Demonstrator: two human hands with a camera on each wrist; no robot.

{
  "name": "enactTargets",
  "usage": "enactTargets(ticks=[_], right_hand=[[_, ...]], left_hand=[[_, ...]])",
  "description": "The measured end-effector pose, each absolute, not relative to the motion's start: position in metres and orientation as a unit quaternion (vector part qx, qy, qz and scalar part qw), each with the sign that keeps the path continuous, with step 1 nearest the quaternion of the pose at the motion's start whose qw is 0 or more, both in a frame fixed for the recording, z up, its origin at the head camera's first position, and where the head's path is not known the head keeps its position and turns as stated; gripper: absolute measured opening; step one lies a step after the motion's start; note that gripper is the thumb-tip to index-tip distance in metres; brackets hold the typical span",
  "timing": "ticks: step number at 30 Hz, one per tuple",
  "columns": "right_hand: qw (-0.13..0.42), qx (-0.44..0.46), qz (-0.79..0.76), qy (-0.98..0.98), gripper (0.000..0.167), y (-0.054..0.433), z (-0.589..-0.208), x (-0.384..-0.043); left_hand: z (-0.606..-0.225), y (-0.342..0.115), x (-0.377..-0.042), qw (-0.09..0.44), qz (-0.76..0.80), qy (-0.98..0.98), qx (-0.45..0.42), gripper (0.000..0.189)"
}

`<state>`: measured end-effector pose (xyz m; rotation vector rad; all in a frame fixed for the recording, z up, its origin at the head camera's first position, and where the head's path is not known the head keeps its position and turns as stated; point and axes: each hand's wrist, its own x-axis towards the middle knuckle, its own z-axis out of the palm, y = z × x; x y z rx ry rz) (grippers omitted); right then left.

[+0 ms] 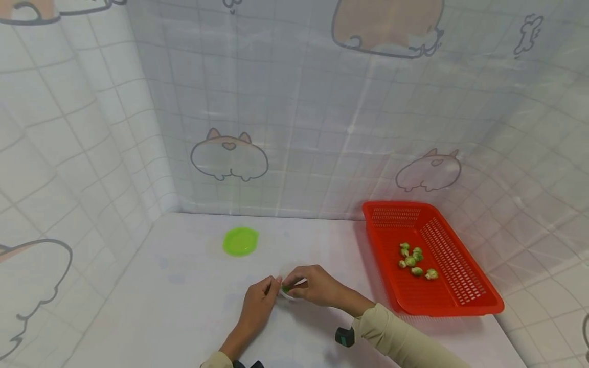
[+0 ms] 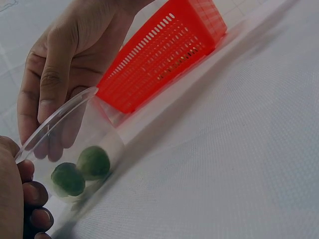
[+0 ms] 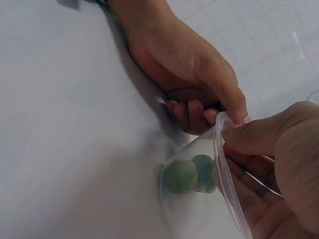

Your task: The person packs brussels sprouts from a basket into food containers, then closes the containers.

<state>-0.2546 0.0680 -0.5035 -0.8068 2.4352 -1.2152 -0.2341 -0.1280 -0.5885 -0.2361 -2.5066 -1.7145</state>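
Note:
Near the front middle of the table, a small clear plastic tub (image 2: 112, 134) stands between the hands, its lower part partly hidden in the head view. Two green Brussels sprouts (image 3: 180, 176) lie in its bottom, side by side. My left hand (image 1: 256, 309) pinches the tub's rim, thumb on top and the other fingers curled against the outside. From the other side my right hand (image 1: 319, 287) reaches over the mouth. Its fingers hang loosely down inside the tub above the sprouts, with its thumb close to the rim.
A red perforated basket (image 1: 448, 310) stands at the right, with several Brussels sprouts (image 1: 410, 261) on its floor. Behind the left hand a bright green round lid (image 1: 241, 242) lies flat on the white-covered table. Pale patterned sheeting (image 1: 313, 168) hangs along the back and sides.

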Motion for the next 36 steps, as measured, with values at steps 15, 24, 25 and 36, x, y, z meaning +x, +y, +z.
enactTargets(ticks=[15, 24, 25, 36], right_hand=[[0.130, -0.243, -0.417, 0.866, 0.022, 0.092, -0.489, -0.255], [0.107, -0.212, -0.430, 0.871, 0.019, 0.120, -0.481, -0.256], [0.106, -0.208, -0.432, 0.871, 0.018, 0.123, -0.480, -0.256], [0.077, -0.187, -0.474, 0.857, 0.020, 0.161, -0.466, -0.259]], left_hand=[[-0.590, -0.129, -0.234, 0.039, -0.562, -0.823, -0.068, 0.044], [-0.589, -0.128, -0.234, 0.027, -0.559, -0.827, -0.060, 0.046], [-0.588, -0.127, -0.233, 0.027, -0.559, -0.827, -0.059, 0.046], [-0.589, -0.128, -0.234, 0.019, -0.560, -0.826, -0.057, 0.047]])
